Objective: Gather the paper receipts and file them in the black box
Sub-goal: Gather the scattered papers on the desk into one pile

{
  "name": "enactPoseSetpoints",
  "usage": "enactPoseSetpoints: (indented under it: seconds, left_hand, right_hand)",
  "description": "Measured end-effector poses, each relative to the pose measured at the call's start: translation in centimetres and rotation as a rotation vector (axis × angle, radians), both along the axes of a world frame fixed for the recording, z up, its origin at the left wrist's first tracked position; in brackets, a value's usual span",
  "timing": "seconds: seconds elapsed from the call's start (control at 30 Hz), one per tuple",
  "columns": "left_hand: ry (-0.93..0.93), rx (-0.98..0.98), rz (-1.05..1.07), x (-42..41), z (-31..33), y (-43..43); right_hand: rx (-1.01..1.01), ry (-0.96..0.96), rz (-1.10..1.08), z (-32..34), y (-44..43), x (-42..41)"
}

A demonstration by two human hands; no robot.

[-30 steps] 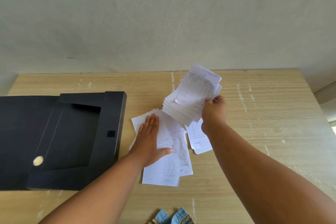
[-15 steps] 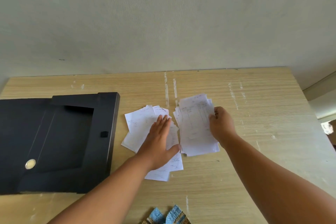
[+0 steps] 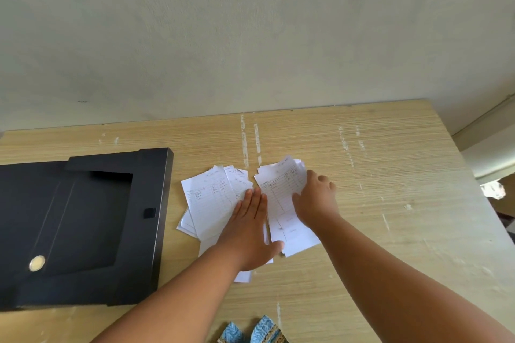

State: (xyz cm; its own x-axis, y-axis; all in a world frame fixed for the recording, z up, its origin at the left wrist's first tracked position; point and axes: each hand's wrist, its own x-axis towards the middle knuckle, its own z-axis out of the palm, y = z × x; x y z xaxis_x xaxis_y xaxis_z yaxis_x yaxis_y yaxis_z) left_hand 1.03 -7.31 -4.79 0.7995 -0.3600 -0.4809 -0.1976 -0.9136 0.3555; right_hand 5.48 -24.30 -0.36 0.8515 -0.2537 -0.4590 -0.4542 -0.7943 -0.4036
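Both hands are down on paper at the middle of the frame. Her or his left hand (image 3: 250, 227) lies flat, fingers straight and together, thumb splayed to the right, pressing on a loose fan of receipts (image 3: 209, 203) spread on the table (image 3: 390, 175). It grips nothing; it only pins the sheets. Right hand (image 3: 316, 200) sits just to the right of it, fingers curled over the right edge of a neater stack of receipts (image 3: 278, 195), thumb on top, so it looks to be pinching that stack (though how many sheets are caught I cannot tell). The two piles lie side by side, nearly touching under the left thumb.

All the slips are thin white paper with faint ruled lines and handwriting, too blurred to read. The table top is pale wood-grain laminate, scuffed with white streaks. At the left of the frame lies the black box (image 3: 83, 225), a flat matte file case lying open, with a round brass-coloured stud and a small square patch on its right wall; its left part runs out of the frame. None of the receipts are in it.

At the bottom edge, a bit of blue zigzag-patterned fabric (image 3: 253, 331) is cut off, and I cannot say what it is. Behind the table stands a plain grey-white wall (image 3: 250, 36).
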Motion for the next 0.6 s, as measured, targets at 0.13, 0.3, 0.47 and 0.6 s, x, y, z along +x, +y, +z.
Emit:
enactPoseSetpoints:
  seconds: [0.13,0.3,0.47,0.6]
  left_hand:
    - [-0.004,0.007,0.003,0.07,-0.05,-0.08]
    - [0.005,-0.001,-0.005,0.27,0.17,0.02]
    - [0.023,0.003,-0.008,0.42,0.53,-0.04]
    - [0.034,-0.014,0.006,0.55,0.83,-0.05]
  right_hand:
    - [0.116,0.006,-0.133,-0.41,0.29,-0.06]
    - [0.268,-0.033,-0.344,-0.64,-0.1,-0.09]
    - [0.34,0.023,-0.388,-0.45,-0.02,-0.44]
    - [0.271,0.009,-0.342,-0.42,0.52,-0.51]
